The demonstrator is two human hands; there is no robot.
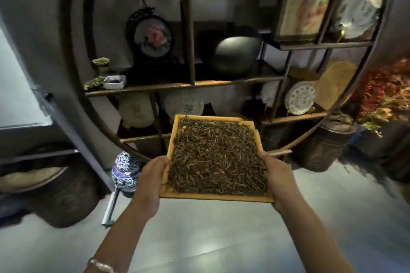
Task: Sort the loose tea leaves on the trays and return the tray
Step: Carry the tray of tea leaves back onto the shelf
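Observation:
A square bamboo tray (pixel 216 197) is held in the air in front of me, over the grey floor. It is filled with dark brown loose tea leaves (pixel 215 157) spread over its whole bed. My left hand (pixel 152 176) grips the tray's left rim near the front corner, thumb on top. My right hand (pixel 278 176) grips the right rim, thumb lying at the edge of the leaves. The tray's far edge points toward a round wooden display shelf (pixel 184 85).
The shelf holds a black pot (pixel 235 53), wrapped tea cakes (pixel 184 104), plates, a framed picture and a small white dish (pixel 114 82). A blue-and-white jar (pixel 125 170) stands at its foot. Metal drums (pixel 321 142) stand right, a dark drum (pixel 60 188) left.

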